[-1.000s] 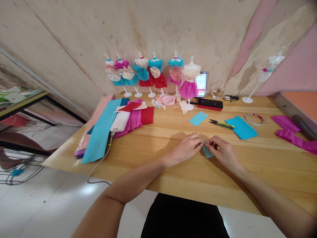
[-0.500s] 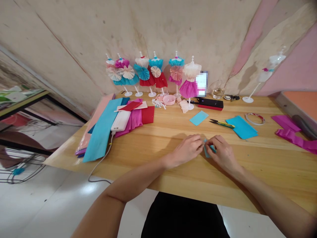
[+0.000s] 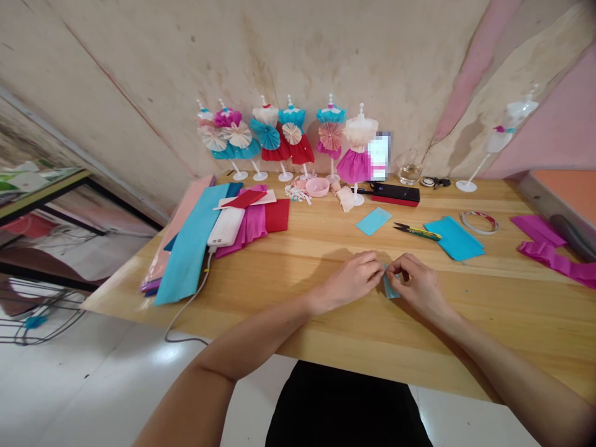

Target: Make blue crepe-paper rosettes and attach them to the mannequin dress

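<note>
A small piece of light blue crepe paper (image 3: 392, 290) lies between my two hands, low over the wooden table. My left hand (image 3: 361, 275) pinches its left edge with closed fingers. Thumb and forefinger of my right hand (image 3: 414, 280) are pressed together on the paper's upper right side, partly hiding it. Just beyond the hands rests a flat light blue paper rectangle (image 3: 374, 221). Yellow-green thread snips (image 3: 418, 231) lie to its right, their tip pointing left, next to a stack of blue crepe paper (image 3: 454, 238).
Small dress forms in paper dresses (image 3: 291, 133) line the wall, with a pink bowl (image 3: 317, 187) before them. Folded coloured paper (image 3: 190, 242) and a white power bank (image 3: 226, 227) lie left. A tape roll (image 3: 479, 223) and magenta strips (image 3: 559, 264) lie right.
My right hand has shifted slightly, and its fingers are more curled at the paper. More of the blue piece shows flat beneath the fingers. My left hand stays nearly in place.
</note>
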The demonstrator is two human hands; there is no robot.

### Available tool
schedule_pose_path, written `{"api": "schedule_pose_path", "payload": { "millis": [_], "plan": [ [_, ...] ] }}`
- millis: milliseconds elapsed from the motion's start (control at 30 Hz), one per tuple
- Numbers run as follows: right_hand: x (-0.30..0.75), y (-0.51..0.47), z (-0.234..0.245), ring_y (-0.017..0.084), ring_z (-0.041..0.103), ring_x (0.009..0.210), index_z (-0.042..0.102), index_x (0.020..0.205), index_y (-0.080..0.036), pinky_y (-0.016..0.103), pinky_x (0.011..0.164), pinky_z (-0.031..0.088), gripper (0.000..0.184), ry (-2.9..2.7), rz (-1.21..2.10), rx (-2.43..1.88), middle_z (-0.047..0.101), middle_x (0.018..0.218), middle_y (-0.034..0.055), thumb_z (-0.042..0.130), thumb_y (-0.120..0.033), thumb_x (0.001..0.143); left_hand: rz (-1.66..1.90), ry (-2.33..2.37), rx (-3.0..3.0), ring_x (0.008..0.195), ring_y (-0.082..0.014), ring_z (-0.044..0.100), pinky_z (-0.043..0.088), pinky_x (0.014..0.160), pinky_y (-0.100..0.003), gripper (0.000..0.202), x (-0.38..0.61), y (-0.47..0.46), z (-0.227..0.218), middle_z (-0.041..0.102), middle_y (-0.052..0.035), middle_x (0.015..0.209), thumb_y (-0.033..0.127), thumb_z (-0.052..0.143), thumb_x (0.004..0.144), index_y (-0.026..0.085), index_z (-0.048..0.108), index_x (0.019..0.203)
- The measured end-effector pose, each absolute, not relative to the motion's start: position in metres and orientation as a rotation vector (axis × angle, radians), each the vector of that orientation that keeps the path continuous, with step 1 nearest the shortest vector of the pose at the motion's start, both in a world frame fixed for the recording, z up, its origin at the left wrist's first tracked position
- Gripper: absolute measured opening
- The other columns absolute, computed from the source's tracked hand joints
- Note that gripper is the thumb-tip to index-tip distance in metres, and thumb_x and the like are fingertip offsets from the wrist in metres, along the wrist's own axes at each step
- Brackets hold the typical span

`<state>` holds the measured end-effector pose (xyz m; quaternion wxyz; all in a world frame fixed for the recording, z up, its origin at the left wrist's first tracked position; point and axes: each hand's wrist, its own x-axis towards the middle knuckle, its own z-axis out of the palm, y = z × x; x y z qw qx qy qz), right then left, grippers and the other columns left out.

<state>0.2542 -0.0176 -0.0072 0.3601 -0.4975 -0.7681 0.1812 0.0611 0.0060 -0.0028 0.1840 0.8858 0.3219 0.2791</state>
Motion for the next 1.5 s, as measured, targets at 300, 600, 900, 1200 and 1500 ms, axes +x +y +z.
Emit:
{"api": "schedule_pose_path", "payload": {
  "millis": [300,600,900,1200,1500],
  "plan": [
    [0.252,-0.018,-0.006,0.013,0.051,0.065,0.057,0.075,-0.021,0.027,0.06,0.04,0.006,-1.928,0.542,-1.315,0.057,0.075,0.0008,0.057,-0.019,0.081,0.762,0.953,2.226,0.074,-0.0113,0.056,0.045,0.069,-0.024,0.016,0.061,0.006,0.005,0.059,-0.0019,0.083,0.022,0.052,0.091,0.016,0.065,0.084],
    [0.258,-0.014,-0.005,0.013,0.05,0.063,0.059,0.079,-0.02,0.026,0.056,0.04,0.019,-1.725,0.965,-1.34,0.058,0.072,0.0002,0.061,-0.038,0.083,0.835,0.955,2.036,0.076,-0.0112,0.057,0.045,0.07,-0.023,0.017,0.062,0.008,0.002,0.062,-0.0027,0.087,0.027,0.055,0.09,0.016,0.067,0.087],
    [0.257,-0.014,-0.007,0.011,0.044,0.059,0.058,0.084,-0.02,0.025,0.054,0.037,0.026,-1.358,1.369,-1.235,0.053,0.069,-0.0023,0.064,-0.045,0.084,0.889,0.98,1.797,0.082,-0.0132,0.06,0.045,0.076,-0.025,0.019,0.061,0.021,-0.002,0.068,-0.0039,0.087,0.029,0.057,0.088,0.014,0.068,0.086],
    [0.252,-0.016,-0.003,0.012,0.05,0.063,0.059,0.082,-0.019,0.026,0.057,0.037,0.024,-1.15,1.547,-1.135,0.057,0.072,-0.0003,0.067,-0.042,0.083,0.947,0.912,1.37,0.081,-0.0127,0.06,0.045,0.08,-0.027,0.018,0.065,0.021,-0.001,0.068,-0.003,0.085,0.032,0.062,0.083,0.015,0.067,0.081],
    [0.256,-0.017,0.0,0.013,0.051,0.068,0.065,0.082,-0.021,0.024,0.058,0.04,0.018,-1.014,1.623,-1.141,0.058,0.079,0.0006,0.072,-0.038,0.079,1.099,0.89,1.315,0.071,-0.0097,0.05,0.038,0.069,-0.024,0.026,0.061,0.029,0.003,0.063,-0.0018,0.082,0.04,0.061,0.083,0.016,0.069,0.088]
  ]
}}
